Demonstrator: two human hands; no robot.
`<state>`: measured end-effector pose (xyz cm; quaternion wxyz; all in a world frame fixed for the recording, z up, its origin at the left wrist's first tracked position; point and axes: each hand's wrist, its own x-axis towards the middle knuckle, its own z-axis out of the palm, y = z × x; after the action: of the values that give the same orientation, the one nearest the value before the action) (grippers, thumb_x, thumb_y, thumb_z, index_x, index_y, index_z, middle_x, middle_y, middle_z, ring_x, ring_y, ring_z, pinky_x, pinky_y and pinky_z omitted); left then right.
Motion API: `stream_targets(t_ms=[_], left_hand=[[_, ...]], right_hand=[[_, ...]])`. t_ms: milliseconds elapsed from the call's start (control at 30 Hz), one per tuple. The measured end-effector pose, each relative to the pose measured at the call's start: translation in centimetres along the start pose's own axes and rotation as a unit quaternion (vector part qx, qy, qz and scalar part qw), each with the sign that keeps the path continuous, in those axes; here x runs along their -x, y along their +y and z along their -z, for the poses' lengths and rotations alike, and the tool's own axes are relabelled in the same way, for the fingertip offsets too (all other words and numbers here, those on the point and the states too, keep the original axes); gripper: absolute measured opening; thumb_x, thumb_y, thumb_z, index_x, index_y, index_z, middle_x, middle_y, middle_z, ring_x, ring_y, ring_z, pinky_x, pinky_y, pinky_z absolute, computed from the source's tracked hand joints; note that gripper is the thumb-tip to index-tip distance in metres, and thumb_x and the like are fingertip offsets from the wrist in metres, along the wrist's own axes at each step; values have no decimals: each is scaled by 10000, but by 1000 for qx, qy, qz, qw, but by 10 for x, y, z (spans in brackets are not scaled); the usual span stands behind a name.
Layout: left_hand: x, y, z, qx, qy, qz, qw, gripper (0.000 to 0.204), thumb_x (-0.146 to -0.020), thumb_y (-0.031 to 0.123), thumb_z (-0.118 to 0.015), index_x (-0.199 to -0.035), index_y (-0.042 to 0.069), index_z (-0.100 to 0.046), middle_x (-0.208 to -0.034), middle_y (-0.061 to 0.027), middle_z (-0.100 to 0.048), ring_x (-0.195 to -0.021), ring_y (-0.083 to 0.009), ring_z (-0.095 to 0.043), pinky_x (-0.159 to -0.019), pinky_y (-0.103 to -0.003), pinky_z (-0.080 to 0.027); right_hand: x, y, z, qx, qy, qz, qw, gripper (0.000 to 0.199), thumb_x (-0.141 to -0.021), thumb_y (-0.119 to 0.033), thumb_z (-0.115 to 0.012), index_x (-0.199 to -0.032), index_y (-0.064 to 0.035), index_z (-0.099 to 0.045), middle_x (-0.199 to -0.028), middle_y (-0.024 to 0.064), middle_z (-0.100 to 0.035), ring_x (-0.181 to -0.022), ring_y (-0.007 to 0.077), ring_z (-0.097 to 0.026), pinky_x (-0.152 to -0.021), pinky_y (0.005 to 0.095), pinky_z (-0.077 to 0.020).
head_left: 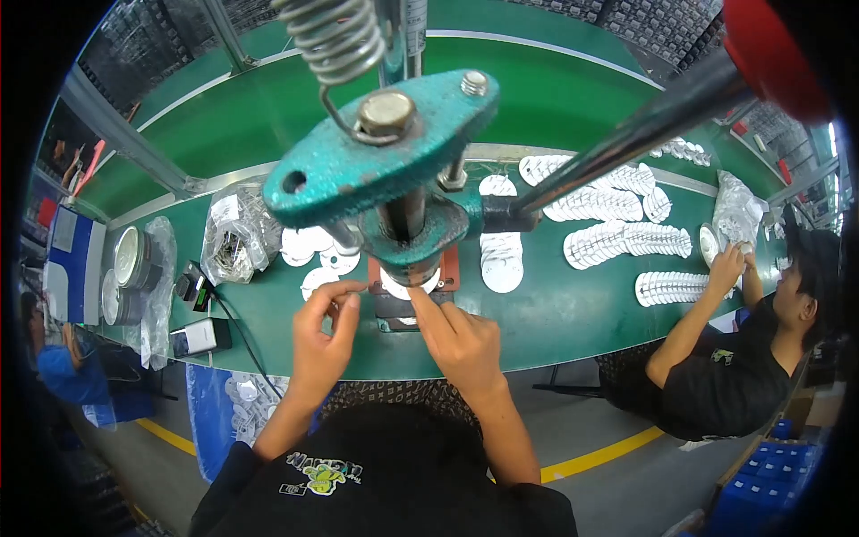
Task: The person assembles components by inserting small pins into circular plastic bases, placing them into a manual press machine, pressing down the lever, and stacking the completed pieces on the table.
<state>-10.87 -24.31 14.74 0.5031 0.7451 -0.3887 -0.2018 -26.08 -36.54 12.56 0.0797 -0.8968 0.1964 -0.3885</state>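
A teal hand press (pixel 358 179) with a coiled spring (pixel 333 40) stands in front of me. Beneath its ram lies a white disc (pixel 392 287) on a dark and reddish-brown base (pixel 449 270). My right hand (pixel 458 345) has its index finger stretched to the disc's near edge, touching it, with the other fingers bent. At the left side of the base is my left hand (pixel 324 333), its index finger reaching toward the disc and the thumb apart from it. The ram hides much of the disc. Neither hand visibly grips anything.
The press lever (pixel 640 130) with its red knob (pixel 777 58) slants up right. White discs lie in overlapping rows (pixel 626 242), a stack (pixel 502 264) and a loose group (pixel 306 243). Left are a bag of metal parts (pixel 234 240) and a cabled device (pixel 201 336). A co-worker (pixel 734 358) sits right.
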Motion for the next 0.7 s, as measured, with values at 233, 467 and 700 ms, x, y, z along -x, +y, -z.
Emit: stream_targets(t_ms=[233,467,700], left_hand=[[-39,5,-31,-185,-94,-228,951,384,-729,62,-682,-1093,26,-567,-1199,-206,-503,-1206,-454,-416,-1006,-512,-354],[-47,14,-34,-150,-63,-259,952,350,-714,161,-767,-911,18,-515,-1136,-207,-497,-1185,-448,-418,-981,-498,-363],[-46,0,-38,-173,-36,-278,944,521,-743,183,-768,-1137,-21,-495,-1319,-217,-440,-1321,-428,-350,-1059,-487,-344]], right_hand=[[-1,-11,-1,-142,6,-173,975,318,-837,-42,-676,-1155,-33,-659,-557,3,-401,-416,133,-381,-427,267,-372],[-11,3,84,-403,127,-438,793,291,-1018,-244,-468,-1051,-9,-636,-589,-82,-373,-482,9,-250,-426,212,-187],[-130,-9,180,-457,197,-298,814,381,-1038,-289,-400,-1168,34,-556,-1082,136,-631,-439,-8,-229,-378,188,-161]])
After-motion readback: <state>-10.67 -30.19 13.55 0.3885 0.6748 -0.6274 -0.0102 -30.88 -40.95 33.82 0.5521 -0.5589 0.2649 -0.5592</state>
